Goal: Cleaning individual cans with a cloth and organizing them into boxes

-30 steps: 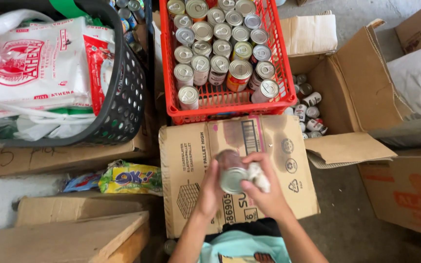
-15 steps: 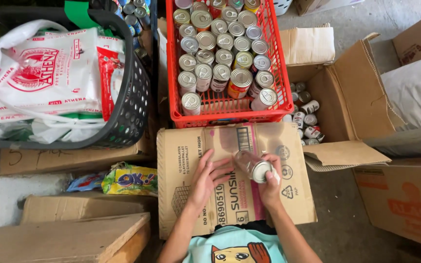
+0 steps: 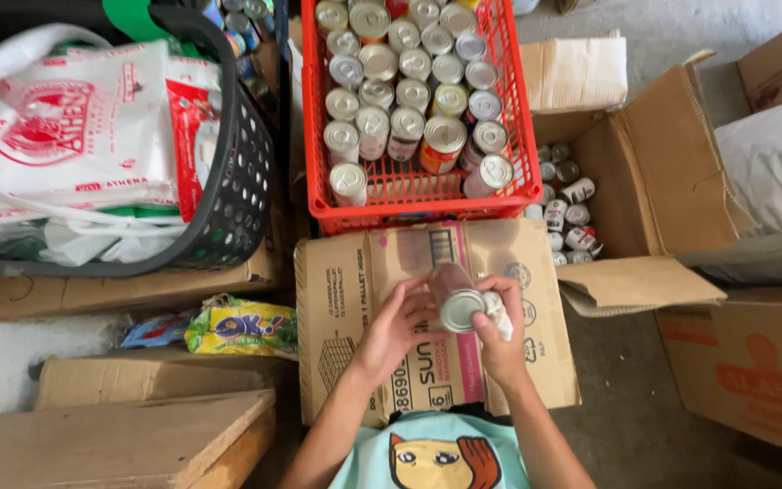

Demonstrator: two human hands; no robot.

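Can [image 3: 452, 294]: held between both hands above a closed carton [image 3: 355, 299]. Long axis tilted, the silver end turned toward the wearer and slightly right, the body running up and left away from the hands.

Left hand [image 3: 391, 330]: fingers partly curled, laid against the can's left side.

Right hand [image 3: 500, 335]: closed round the lower right rim, a white cloth [image 3: 500, 312] pinched against it; this hand is the nearer to the can's end.

Just beyond the hands: red crate [image 3: 409, 204], stocked with upright cans, one row at its near edge unfilled.

Right of the hands, apart: open box [image 3: 662, 172], small cans inside.

Far left of the hands: black basket [image 3: 237, 199] holding plastic bags; a yellow packet [image 3: 242, 328] below it.
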